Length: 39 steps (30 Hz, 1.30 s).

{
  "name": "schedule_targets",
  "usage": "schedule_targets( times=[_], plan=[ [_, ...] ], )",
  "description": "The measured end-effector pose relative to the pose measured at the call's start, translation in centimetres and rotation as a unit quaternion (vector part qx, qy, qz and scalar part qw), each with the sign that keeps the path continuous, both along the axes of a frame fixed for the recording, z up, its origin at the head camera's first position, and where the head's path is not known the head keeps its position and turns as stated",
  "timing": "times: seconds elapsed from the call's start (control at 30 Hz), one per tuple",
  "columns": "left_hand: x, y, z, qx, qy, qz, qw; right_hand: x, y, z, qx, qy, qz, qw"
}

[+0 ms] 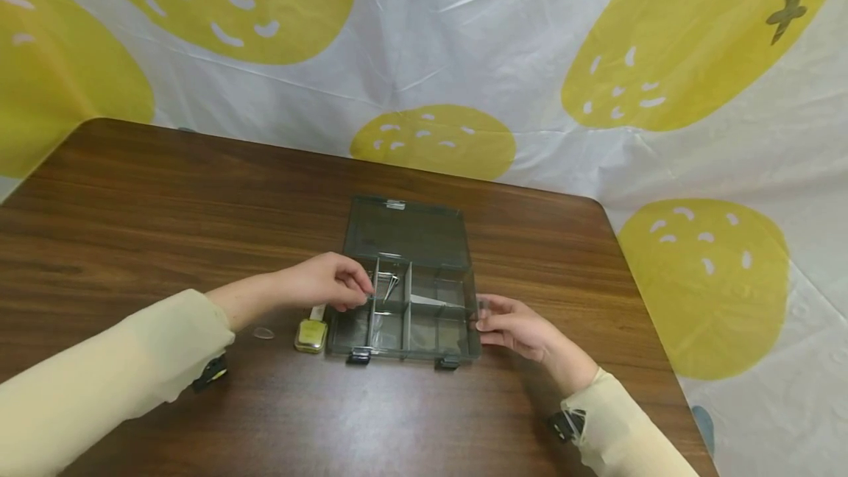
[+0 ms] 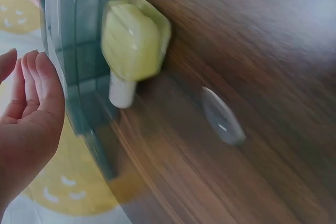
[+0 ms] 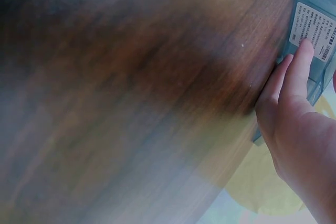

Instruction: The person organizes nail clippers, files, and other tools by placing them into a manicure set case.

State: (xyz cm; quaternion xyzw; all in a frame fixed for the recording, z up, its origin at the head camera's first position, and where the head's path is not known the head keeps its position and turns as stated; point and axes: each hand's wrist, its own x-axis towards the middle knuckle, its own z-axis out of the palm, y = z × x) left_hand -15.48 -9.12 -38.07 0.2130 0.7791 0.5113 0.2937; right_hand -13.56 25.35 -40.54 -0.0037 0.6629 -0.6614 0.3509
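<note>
One yellow case, one box: left fingers bent, pinch unclear; extended right fingers touch the box.

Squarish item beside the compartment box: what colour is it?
Yellow; the squarish item shows largest, though slightly blurred, in the left wrist view.

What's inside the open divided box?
Something silvery and something white show inside the box. The left hand covers part of its left side; anything beneath is hidden.
</note>
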Motion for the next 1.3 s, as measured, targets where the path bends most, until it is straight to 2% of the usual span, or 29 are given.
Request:
schedule_targets(
  times=[0.27,0.47,0.63,0.83,1.13,1.3],
  plan=[
    [0.5,-3.3,-0.3,-0.011,0.005,0.023,0.9997,0.0,0.0,0.0,0.004,0.0,0.001,1.0],
    [1.1,-5.8,-0.6,-0.036,0.018,0.035,0.9986,0.0,-0.1,0.1,0.007,-0.001,0.002,1.0],
    [1.5,-7.6,-1.2,-0.049,0.013,0.03,0.9983,0.0,0.0,0.1,0.006,0.0,0.0,1.0],
    [2.1,-9.1,-2.1,-0.04,0.019,0.025,0.9987,0.0,0.0,0.0,0.002,0.0,0.0,1.0],
    [2.7,-10.3,-3.6,-0.031,0.068,0.008,0.9972,-0.1,0.0,-0.1,0.004,-0.002,0.0,1.0],
    [2.8,-10.7,-3.9,-0.05,0.103,-0.007,0.9933,-0.1,0.0,0.0,0.004,-0.004,-0.001,1.0]
  ],
)
